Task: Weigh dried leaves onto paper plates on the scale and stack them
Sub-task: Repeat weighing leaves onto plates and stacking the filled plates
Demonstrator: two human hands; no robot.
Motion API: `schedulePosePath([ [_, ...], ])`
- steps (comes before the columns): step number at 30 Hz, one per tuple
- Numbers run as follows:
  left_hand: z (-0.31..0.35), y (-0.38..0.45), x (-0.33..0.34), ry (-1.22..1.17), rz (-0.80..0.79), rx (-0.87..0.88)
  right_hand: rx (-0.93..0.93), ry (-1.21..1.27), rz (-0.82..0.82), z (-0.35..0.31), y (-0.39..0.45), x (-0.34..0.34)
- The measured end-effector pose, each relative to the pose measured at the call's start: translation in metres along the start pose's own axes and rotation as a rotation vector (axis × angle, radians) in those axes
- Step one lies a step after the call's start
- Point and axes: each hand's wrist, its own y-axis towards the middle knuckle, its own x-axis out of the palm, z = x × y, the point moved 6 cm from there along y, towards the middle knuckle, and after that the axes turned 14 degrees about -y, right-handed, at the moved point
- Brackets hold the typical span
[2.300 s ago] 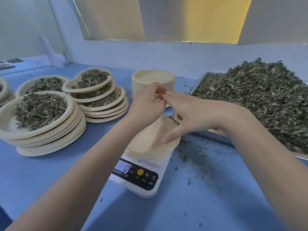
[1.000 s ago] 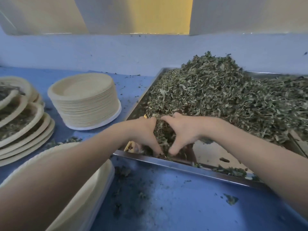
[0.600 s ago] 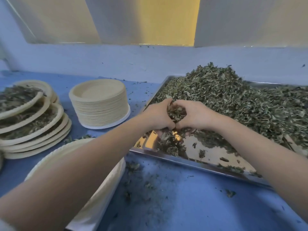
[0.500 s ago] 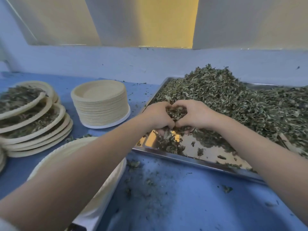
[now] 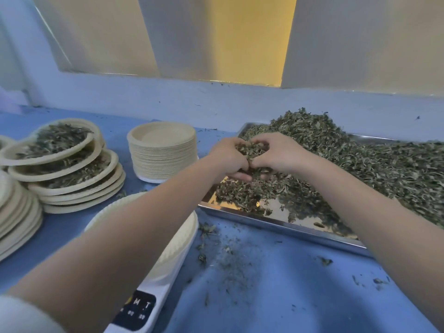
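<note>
Dried leaves (image 5: 374, 164) fill one metal tray (image 5: 283, 223) at my right on the blue table (image 5: 276, 296), heaped toward the back wall and thinning to bare metal at the near corner. I count two hands, both over that near-left part of the tray: my left hand (image 5: 227, 159) and my right hand (image 5: 280, 153) are cupped against each other, fingers curled inward, with one clump of leaves (image 5: 251, 150) gripped between the palms, just above the thin layer below. One scale (image 5: 153, 289) sits under my left forearm, and one empty paper plate (image 5: 177, 239) rests on it, largely hidden by the arm. One tall stack of empty plates (image 5: 163, 152) stands behind the scale, just left of the tray. I see two stacks of filled plates at far left: the rear stack (image 5: 69, 164) shows about six plates, leaning, with leaves visible on the upper ones; the near stack (image 5: 16, 217) is cut off by the frame edge, so I cannot count it. Loose crumbs (image 5: 223, 255) lie scattered on the table between scale and tray.
</note>
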Motion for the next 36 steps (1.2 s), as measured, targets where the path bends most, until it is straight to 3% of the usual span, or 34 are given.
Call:
schedulePosePath([
  [10,0.023,-0.079,-0.11,0.105,0.206,0.111,-0.253,0.134,-0.097,-0.107,-0.014,0.053],
  [14,-0.004,-0.116,-0.139,0.1,0.153,-0.058,-0.315,0.099,-0.278,-0.126,-0.031,0.095],
  [17,-0.024,-0.135,-0.153,0.31,0.047,-0.226,-0.364,-0.152,-0.49,-0.122,-0.039,0.116],
  [19,-0.027,-0.142,-0.164,0.369,0.038,-0.257,-0.374,-0.266,-0.538,-0.12,-0.039,0.115],
  [24,-0.021,-0.142,-0.182,0.35,0.116,-0.136,-0.403,-0.223,-0.37,-0.128,-0.03,0.1],
  [29,-0.023,-0.135,-0.18,0.374,0.19,0.022,-0.436,-0.245,-0.382,-0.133,-0.032,0.116],
  [36,-0.03,-0.131,-0.177,0.365,0.242,0.141,-0.476,-0.23,-0.217,-0.139,-0.031,0.124],
])
